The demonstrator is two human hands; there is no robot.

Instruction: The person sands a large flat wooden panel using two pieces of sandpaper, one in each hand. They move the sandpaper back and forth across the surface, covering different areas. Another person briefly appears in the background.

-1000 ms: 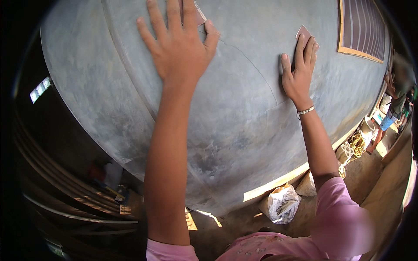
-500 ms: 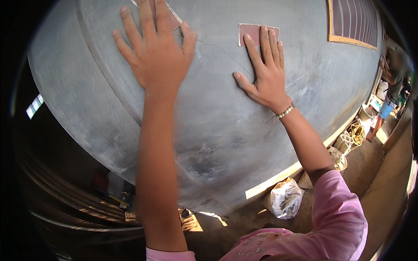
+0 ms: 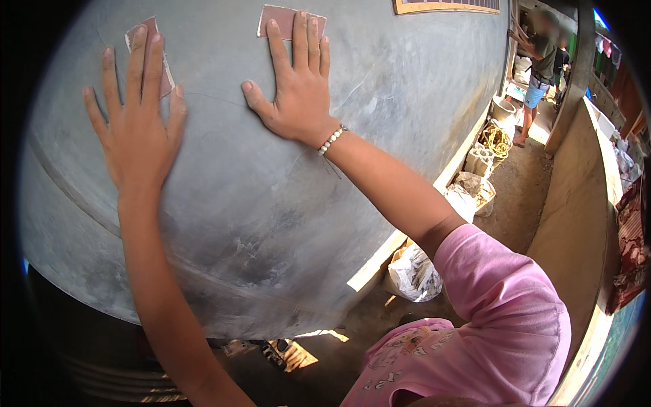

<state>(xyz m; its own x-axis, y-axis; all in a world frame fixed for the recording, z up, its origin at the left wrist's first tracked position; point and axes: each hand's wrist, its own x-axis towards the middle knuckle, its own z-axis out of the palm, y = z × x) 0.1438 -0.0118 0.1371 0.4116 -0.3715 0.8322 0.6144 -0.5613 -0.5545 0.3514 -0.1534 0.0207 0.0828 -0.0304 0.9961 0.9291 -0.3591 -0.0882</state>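
Outdoor yard or passage beside a building, a rough working place rather than a room. Big grey wall (image 3: 285, 203) fills the left and centre of the frame, its surface scuffed and chalky. Bare dirt ground (image 3: 522, 190) runs along its foot at right. Plastic bags (image 3: 413, 271), a bucket (image 3: 503, 108) and coiled rope (image 3: 498, 139) lie against the wall base. Low concrete wall (image 3: 576, 203) at right edge. Another person (image 3: 539, 74) stands upper right in sunlight.

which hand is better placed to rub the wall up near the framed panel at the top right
Right, probably. The right hand presses a reddish sheet flat on the grey wall, nearer the framed panel. The left hand, on another sheet, lies farther left.
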